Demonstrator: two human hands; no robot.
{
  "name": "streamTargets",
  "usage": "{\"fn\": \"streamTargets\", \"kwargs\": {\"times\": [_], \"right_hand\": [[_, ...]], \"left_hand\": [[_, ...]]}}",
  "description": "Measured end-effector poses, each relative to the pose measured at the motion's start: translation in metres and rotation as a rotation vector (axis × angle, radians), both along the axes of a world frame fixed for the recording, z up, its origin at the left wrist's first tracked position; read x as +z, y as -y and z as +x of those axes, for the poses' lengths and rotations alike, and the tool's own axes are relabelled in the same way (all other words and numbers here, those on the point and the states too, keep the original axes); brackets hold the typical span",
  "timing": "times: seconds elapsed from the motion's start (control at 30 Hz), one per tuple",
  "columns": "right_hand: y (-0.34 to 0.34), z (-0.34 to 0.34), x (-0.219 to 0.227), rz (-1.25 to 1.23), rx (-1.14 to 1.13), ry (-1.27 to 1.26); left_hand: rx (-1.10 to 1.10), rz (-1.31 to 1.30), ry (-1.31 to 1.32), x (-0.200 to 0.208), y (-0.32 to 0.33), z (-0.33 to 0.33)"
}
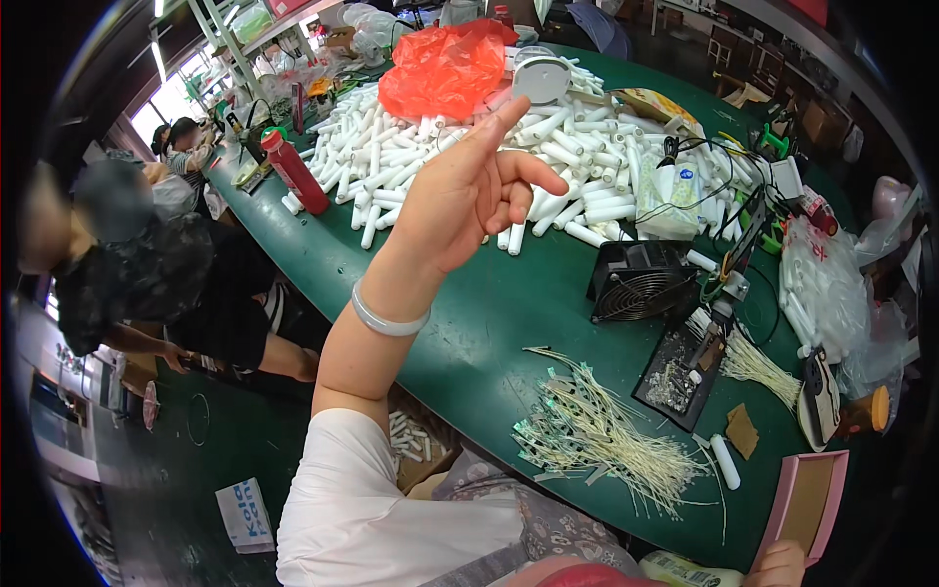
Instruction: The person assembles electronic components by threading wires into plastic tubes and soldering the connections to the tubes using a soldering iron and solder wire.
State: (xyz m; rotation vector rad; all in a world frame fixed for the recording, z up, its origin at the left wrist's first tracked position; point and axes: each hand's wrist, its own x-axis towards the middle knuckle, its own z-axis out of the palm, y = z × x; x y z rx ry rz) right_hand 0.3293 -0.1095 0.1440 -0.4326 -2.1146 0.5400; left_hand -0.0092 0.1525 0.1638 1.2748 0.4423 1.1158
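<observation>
My left hand (479, 186) is raised over the table in front of a big heap of white plastic tubes (391, 147). One finger points up and the others bend loosely, with nothing in them. A pale bangle (389, 318) circles that wrist. Low at the right, my right hand (780, 564) shows only in part, its fingers bent against the near end of a pink open box (810, 499). A bundle of thin cream wires with small green boards (606, 440) lies before me. Beside it are a single white tube (725, 462) and a brown scrap (741, 431).
On the green table (469, 342) stand a black fan (641, 281), a dark tray with scraps (675, 380) and a red bottle (295, 171). A red plastic bag (445, 68) lies on the heap. Cables and clear bags crowd the right. Another person (147, 264) sits at left.
</observation>
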Motion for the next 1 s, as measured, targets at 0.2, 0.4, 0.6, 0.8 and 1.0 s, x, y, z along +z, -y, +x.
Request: {"fn": "streamTargets", "kwargs": {"times": [0.2, 0.4, 0.6, 0.8, 1.0], "right_hand": [[0.002, -0.002, 0.001, 0.007, -0.036, -0.029], [0.003, -0.004, -0.003, 0.005, -0.082, -0.045], [0.003, 0.001, -0.006, 0.017, -0.097, -0.026], [0.011, -0.003, -0.015, 0.037, -0.175, -0.091], [0.020, -0.013, -0.016, 0.043, -0.294, -0.038]], "left_hand": [[-0.094, -0.006, 0.038, 0.004, -0.004, 0.000], [-0.050, -0.039, 0.018, 0.005, -0.015, 0.009], [-0.086, -0.152, -0.041, -0.017, 0.012, 0.006], [-0.122, -0.119, -0.080, -0.024, 0.051, 0.006], [-0.293, 0.003, -0.059, -0.036, 0.089, 0.010]]}}
